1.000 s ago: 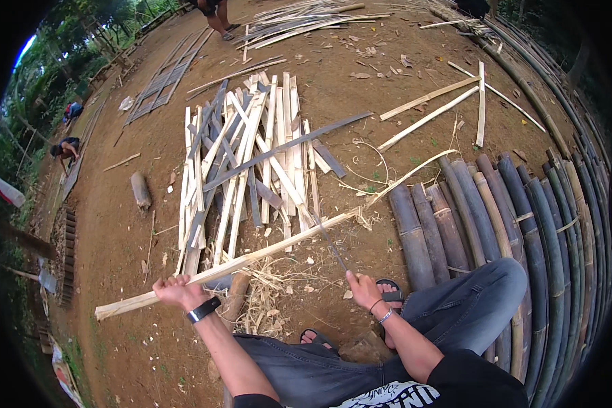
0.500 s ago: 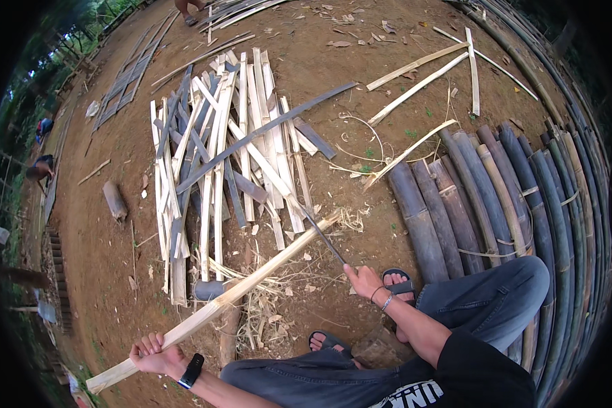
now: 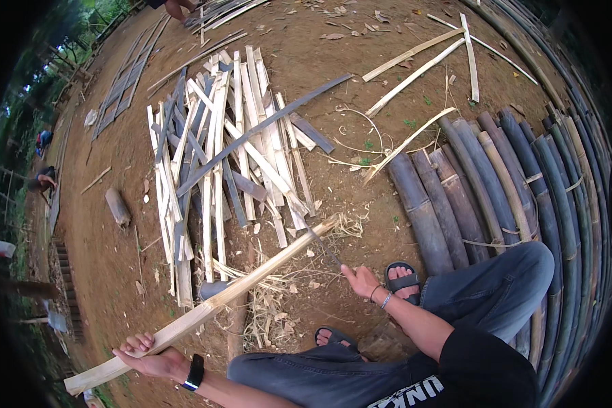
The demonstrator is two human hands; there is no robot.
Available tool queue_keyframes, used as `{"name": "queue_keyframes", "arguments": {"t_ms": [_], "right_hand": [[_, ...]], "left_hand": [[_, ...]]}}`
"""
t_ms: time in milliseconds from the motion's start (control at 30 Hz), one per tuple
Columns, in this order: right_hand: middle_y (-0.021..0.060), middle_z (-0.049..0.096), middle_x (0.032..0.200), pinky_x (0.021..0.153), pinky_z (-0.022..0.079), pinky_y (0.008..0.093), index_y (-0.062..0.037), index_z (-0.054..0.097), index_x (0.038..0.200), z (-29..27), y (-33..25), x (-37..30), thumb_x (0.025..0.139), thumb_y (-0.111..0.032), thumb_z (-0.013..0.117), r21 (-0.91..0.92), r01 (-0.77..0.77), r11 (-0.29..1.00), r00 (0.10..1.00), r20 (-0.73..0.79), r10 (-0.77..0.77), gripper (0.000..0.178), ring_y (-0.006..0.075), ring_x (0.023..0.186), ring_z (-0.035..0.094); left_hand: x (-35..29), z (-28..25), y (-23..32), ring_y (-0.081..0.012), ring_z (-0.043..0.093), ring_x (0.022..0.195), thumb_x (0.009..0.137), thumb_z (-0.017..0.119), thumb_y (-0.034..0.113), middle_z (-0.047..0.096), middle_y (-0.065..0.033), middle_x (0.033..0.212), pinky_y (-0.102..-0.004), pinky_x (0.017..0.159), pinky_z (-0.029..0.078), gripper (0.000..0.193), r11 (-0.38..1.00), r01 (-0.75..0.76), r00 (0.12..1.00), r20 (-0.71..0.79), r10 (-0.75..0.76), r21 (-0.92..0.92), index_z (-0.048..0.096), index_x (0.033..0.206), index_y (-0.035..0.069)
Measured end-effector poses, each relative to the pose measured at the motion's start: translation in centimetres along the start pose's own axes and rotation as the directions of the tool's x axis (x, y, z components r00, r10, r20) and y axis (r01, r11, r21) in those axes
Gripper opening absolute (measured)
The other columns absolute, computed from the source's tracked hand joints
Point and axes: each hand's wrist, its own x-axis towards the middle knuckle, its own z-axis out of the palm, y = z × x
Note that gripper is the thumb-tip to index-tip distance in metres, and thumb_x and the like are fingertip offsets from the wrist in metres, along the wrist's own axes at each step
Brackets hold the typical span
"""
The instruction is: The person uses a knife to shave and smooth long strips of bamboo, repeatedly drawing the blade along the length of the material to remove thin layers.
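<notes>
A long pale split bamboo strip [image 3: 241, 286] slants from lower left to the middle, over a short dark bamboo piece [image 3: 211, 290]. My left hand [image 3: 153, 357] is closed around the strip near its lower-left end. In my right hand [image 3: 362, 281] is a knife [image 3: 328, 251] with a long, thin dark blade. The blade reaches up and left to the strip's far end, where curled shavings [image 3: 349, 225] hang; I cannot tell whether it touches the wood. The knife's handle is hidden in my fingers.
Beyond the strip lies a heap of split bamboo strips [image 3: 217, 149], pale and dark. Dark bamboo poles [image 3: 421, 211] are stacked at right beside my knee. Shavings [image 3: 268, 313] litter the ground. A short log [image 3: 117, 208] lies at left. Other people [image 3: 43, 179] are farther off.
My left hand and the strip's near end have shifted slightly left. The knife blade has dropped a little toward me along the strip's far end; my right hand has barely moved.
</notes>
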Motion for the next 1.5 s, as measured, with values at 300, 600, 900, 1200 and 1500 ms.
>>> {"name": "queue_keyframes", "arguments": {"t_ms": [300, 600, 900, 1200, 1500], "right_hand": [[0.0296, 0.055, 0.058, 0.062, 0.046, 0.0497, 0.0106, 0.057, 0.061, 2.1, 0.9, 1.8, 0.087, -0.067, 0.038, 0.065, -0.022, 0.998, 0.997, -0.071, 0.027, 0.084, 0.0433, 0.066, 0.062], [0.0341, 0.055, 0.063, 0.066, 0.044, 0.0519, 0.0127, 0.058, 0.066, 2.1, 2.0, 3.5, 0.086, -0.067, 0.039, 0.125, -0.136, 0.983, 0.973, -0.167, 0.156, 0.084, 0.0468, 0.071, 0.062], [0.0324, 0.056, 0.062, 0.063, 0.044, 0.0515, 0.0111, 0.058, 0.063, 2.3, 1.9, 3.1, 0.086, -0.067, 0.040, 0.229, -0.285, 0.931, 0.925, -0.190, 0.329, 0.083, 0.0442, 0.068, 0.062], [0.0315, 0.057, 0.063, 0.068, 0.045, 0.0522, 0.0104, 0.062, 0.068, 3.7, 2.8, 2.4, 0.087, -0.066, 0.039, 0.155, -0.310, 0.938, 0.911, -0.235, 0.340, 0.082, 0.0444, 0.073, 0.064], [0.0330, 0.058, 0.065, 0.067, 0.048, 0.0506, 0.0108, 0.060, 0.062, 0.1, 1.0, -2.0, 0.088, -0.063, 0.041, 0.111, -0.305, 0.946, 0.941, -0.120, 0.318, 0.080, 0.0458, 0.071, 0.063]], "left_hand": [[1.9, 2.7, -1.7, -0.0076, 0.022, 0.043, 0.100, 0.039, 0.030, 0.024, 0.0021, 0.053, -0.0229, 0.038, 0.020, 0.035, 0.990, -0.034, 0.989, -0.136, 0.053, 0.138, 0.032, 0.071, 0.012], [2.1, 2.7, -1.8, -0.0090, 0.022, 0.043, 0.100, 0.035, 0.029, 0.024, 0.0016, 0.053, -0.0243, 0.038, 0.020, 0.035, 0.989, 0.003, 0.992, -0.122, 0.016, 0.147, 0.029, 0.069, 0.013], [2.0, 3.1, -2.0, -0.0084, 0.022, 0.044, 0.099, 0.039, 0.029, 0.024, 0.0019, 0.053, -0.0243, 0.038, 0.019, 0.036, 0.985, -0.011, 0.977, -0.210, 0.047, 0.170, 0.030, 0.069, 0.013], [2.3, 2.8, -2.2, -0.0085, 0.022, 0.044, 0.099, 0.039, 0.030, 0.024, 0.0016, 0.053, -0.0245, 0.038, 0.019, 0.035, 0.984, -0.003, 0.965, -0.256, 0.050, 0.179, 0.031, 0.071, 0.012], [3.2, 1.1, -2.4, -0.0074, 0.023, 0.041, 0.098, 0.039, 0.025, 0.026, 0.0018, 0.051, -0.0229, 0.037, 0.020, 0.032, 0.999, 0.038, 0.991, -0.126, -0.034, 0.027, 0.031, 0.070, 0.013]]}}
